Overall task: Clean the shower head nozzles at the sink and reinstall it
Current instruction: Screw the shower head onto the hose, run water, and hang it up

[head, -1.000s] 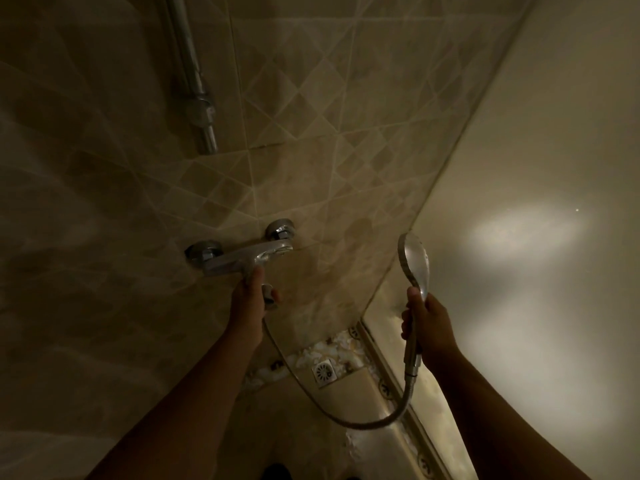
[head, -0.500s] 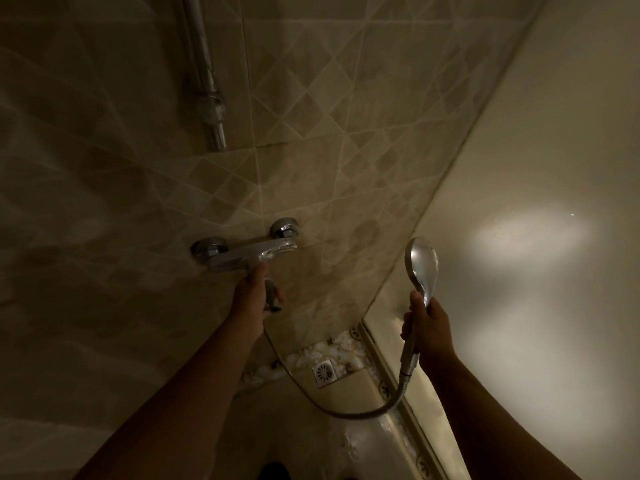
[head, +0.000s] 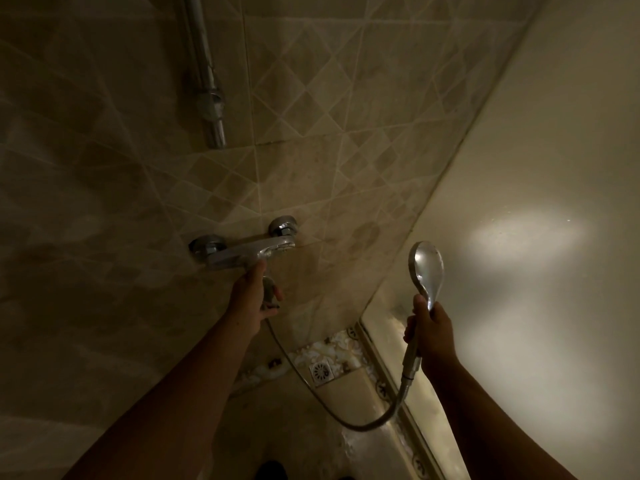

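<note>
A chrome shower head [head: 426, 268] stands upright with its shiny back towards me. My right hand [head: 430, 325] grips its handle just below the head. Its metal hose [head: 349, 422] loops down from the handle and up to the wall. A chrome mixer tap [head: 247, 254] is fixed on the tiled wall. My left hand [head: 250, 296] reaches up under the tap, thumb touching its body, fingers curled round the chrome fitting [head: 269, 289] where the hose joins. The nozzle face is hidden from me.
A chrome riser pipe [head: 207, 81] runs up the tiled wall above the tap. A square floor drain [head: 321, 371] sits in the patterned floor below. A plain pale wall [head: 536, 237] closes the right side. The light is dim.
Both hands keep their holds. The shower head and the tap sit slightly further right and lower in view, as my head has shifted a little.
</note>
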A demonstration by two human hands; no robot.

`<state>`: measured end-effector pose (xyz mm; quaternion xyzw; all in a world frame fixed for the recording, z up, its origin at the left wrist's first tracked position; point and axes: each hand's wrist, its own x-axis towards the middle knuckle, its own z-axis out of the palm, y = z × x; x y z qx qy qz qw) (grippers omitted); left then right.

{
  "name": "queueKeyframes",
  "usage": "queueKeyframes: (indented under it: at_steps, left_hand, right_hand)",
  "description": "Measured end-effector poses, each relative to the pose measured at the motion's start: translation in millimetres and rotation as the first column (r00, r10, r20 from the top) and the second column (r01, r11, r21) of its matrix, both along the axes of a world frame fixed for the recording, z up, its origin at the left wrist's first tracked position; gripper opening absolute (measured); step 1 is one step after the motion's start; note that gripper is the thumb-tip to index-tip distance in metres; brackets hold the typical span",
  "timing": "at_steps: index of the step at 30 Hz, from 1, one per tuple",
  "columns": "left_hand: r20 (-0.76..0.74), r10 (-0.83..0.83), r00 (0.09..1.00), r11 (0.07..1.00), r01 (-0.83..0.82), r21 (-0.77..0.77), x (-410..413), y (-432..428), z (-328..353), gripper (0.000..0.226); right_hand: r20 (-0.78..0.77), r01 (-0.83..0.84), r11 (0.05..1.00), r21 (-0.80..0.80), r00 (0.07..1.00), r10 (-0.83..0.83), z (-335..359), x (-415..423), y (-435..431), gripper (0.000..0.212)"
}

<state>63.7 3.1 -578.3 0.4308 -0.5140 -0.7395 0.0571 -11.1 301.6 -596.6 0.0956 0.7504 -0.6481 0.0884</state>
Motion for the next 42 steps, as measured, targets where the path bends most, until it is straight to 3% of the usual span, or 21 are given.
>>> queueKeyframes:
  at_steps: [21, 28, 34, 42]
  left_hand:
    - [-0.043, 0.064, 0.997, 0.998, -0.063, 0.019, -1.3, 7.5, 1.8, 0.034]
    - [-0.206, 0.101, 0.973, 0.988, -0.123, -0.094, 0.2, 10.8, -11.6, 0.013]
    - [-0.238, 0.121, 0.964, 0.992, -0.126, -0.003, 1.0, 7.5, -10.4, 0.007]
    - [-0.231, -0.002, 0.973, 0.998, -0.011, -0.054, 3.6, 0.4, -17.5, 0.013]
  right_hand:
    - [-0.035, -0.037, 0.999, -0.013, 0.999, 0.037, 19.1, -16.9, -17.9, 0.024]
    - [-0.016, -0.036, 0.999, -0.019, 0.999, 0.036, 13.8, -24.3, -39.4, 0.023]
    - [-0.026, -0.091, 0.996, 0.019, 0.995, 0.092, 15.5, -19.4, -59.1, 0.024]
    - [-0.019, -0.101, 0.995, -0.022, 0.995, 0.101, 27.5, -13.5, -79.5, 0.028]
